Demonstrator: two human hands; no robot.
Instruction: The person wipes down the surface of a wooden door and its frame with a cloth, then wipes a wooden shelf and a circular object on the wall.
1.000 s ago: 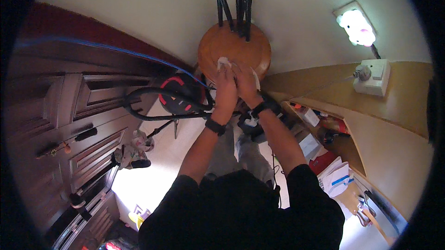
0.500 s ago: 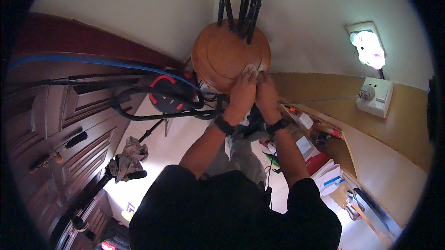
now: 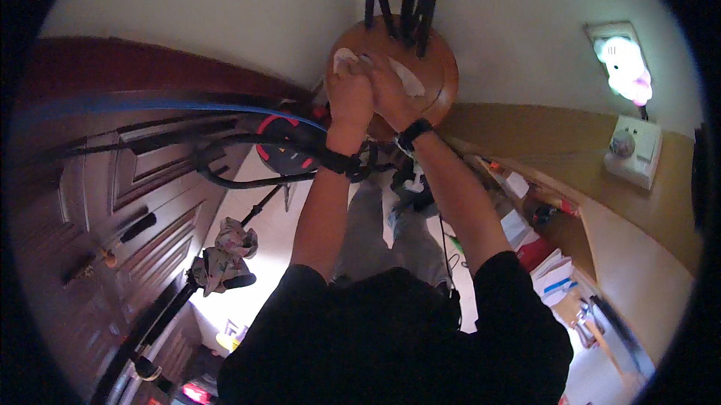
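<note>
A round brown wooden top (image 3: 441, 67), like a stool seat, is in front of me at the upper middle. On it lies a white cloth or tissue (image 3: 408, 78), partly hidden under my hands. My left hand (image 3: 350, 96) is closed over the left part of the white piece, with the fingers curled. Right beside it, touching or nearly so, my right hand (image 3: 387, 90) has its fingers bent down onto the same piece. Several black legs (image 3: 409, 0) rise from the far side of the wooden top.
A black and red machine (image 3: 289, 146) with a black hose sits left of the top; a blue cable (image 3: 225, 107) passes above it. Dark panelled doors (image 3: 135, 202) line the left. At right are a lit night light (image 3: 625, 67), a white socket block (image 3: 635, 151) and a cluttered open shelf (image 3: 556, 232).
Both hands have moved from the near edge of the wooden top to its left and farther part. More of the white piece shows now. The whole view has shifted slightly.
</note>
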